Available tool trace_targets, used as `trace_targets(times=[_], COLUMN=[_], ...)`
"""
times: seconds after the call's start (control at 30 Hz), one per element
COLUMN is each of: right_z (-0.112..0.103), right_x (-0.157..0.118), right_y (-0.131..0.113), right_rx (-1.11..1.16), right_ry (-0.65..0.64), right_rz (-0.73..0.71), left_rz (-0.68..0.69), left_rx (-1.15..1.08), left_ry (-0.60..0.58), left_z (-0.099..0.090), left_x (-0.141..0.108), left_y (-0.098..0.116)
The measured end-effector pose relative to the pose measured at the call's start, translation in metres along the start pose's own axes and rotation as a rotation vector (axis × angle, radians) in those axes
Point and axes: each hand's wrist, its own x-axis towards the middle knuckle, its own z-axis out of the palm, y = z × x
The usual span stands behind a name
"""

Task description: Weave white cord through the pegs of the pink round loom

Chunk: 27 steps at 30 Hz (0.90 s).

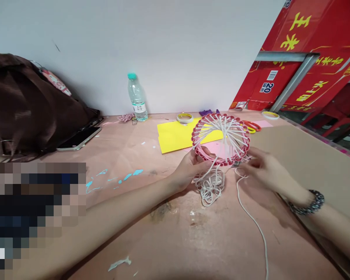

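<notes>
A ring of rolled pink paper loops (247, 146), laced across with white cord spokes (221, 134), is held tilted above the table. My left hand (189, 167) grips its lower left rim, with the thumb in front and fingers inside. At the lower right of the ring, my right hand (261, 167) is slightly blurred, its fingers drawn together by a strand of white cord (255, 217). The fingertips appear to pinch this strand, which runs down to the front table edge. A tangled bundle of white cord (210, 188) hangs below the ring near my left hand.
Behind the ring lie yellow paper (172, 136), a tape roll (184, 118) and scissors with red and yellow handles (253, 126). A water bottle (137, 97), a phone (80, 139) and a brown bag (23, 105) stand further left. Cardboard (300, 155) covers the right side.
</notes>
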Motion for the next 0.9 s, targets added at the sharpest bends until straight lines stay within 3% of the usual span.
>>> trace_targets(times=[0.07, 0.13, 0.2, 0.27, 0.4, 0.47, 0.57, 0.63, 0.7, 0.8, 0.9], right_z=[0.014, 0.021, 0.018, 0.007, -0.014, -0.01, 0.011, 0.025, 0.029, 0.014, -0.009], right_x=[-0.01, -0.015, -0.012, 0.0, 0.021, 0.019, 0.001, -0.012, -0.018, -0.007, 0.011], right_y=[-0.015, -0.023, -0.018, -0.002, 0.028, 0.026, 0.002, -0.016, -0.025, -0.015, 0.008], right_rx=[0.279, 0.437, 0.469, 0.423, 0.038, -0.121, -0.023, 0.148, 0.274, 0.259, -0.009], right_ry=[-0.297, -0.442, -0.383, -0.224, 0.066, 0.144, 0.045, -0.114, -0.19, -0.138, 0.038], right_rz=[0.001, 0.01, 0.036, 0.083, 0.222, 0.125, -0.123, -0.164, -0.126, -0.067, -0.077], left_rz=[-0.01, -0.003, 0.004, -0.022, -0.141, -0.159, -0.14, -0.121, -0.112, -0.118, -0.123], left_rx=[0.009, 0.02, 0.005, -0.046, -0.156, -0.163, -0.149, -0.153, -0.155, -0.156, -0.167], left_ry=[-0.023, -0.035, -0.033, -0.038, -0.059, -0.048, -0.055, -0.078, -0.094, -0.096, -0.097], left_z=[0.001, 0.001, 0.001, -0.001, -0.005, -0.006, -0.004, -0.002, 0.0, 0.001, -0.001], left_x=[-0.001, -0.001, -0.001, -0.001, 0.001, 0.001, 0.0, -0.001, -0.002, -0.002, -0.001], left_y=[0.001, 0.002, 0.002, 0.001, 0.001, 0.001, 0.002, 0.003, 0.003, 0.004, 0.003])
